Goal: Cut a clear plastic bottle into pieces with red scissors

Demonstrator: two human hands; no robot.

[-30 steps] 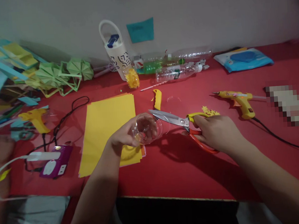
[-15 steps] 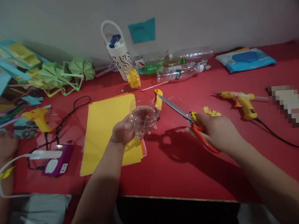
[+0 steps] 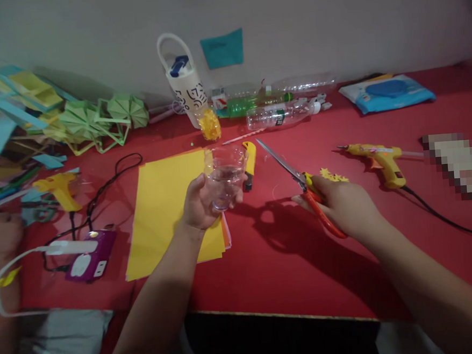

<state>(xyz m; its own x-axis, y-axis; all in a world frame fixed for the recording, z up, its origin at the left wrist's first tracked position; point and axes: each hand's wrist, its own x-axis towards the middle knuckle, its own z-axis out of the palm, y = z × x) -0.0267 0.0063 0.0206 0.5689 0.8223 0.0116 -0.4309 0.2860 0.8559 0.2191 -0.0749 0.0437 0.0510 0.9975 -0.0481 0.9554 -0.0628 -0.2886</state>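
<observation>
A clear piece cut from a plastic bottle (image 3: 224, 172) is wrapped by the fingers of my left hand (image 3: 201, 205), above the edge of a stack of yellow paper (image 3: 153, 215). My right hand (image 3: 345, 201) is closed round the red and yellow handles of a pair of scissors (image 3: 314, 201). Their blades look nearly together and point up and left, apart from the plastic. Behind the bottle piece lies a yellow box cutter (image 3: 250, 160). Several small yellow paper stars (image 3: 333, 175) lie just beyond my right hand.
At right are a yellow glue gun (image 3: 376, 156) and a wipes pack (image 3: 388, 96). Plastic bottles (image 3: 280, 114) and a white tumbler (image 3: 187, 94) line the wall. At left are another glue gun (image 3: 59, 186), a purple power adapter (image 3: 91, 254), folded-paper shapes (image 3: 86, 117) and another person's arm (image 3: 1, 258).
My left hand has turned the bottle piece more upright, so its base now shows lower down. The scissors stay in my right hand, their tip slightly further right.
</observation>
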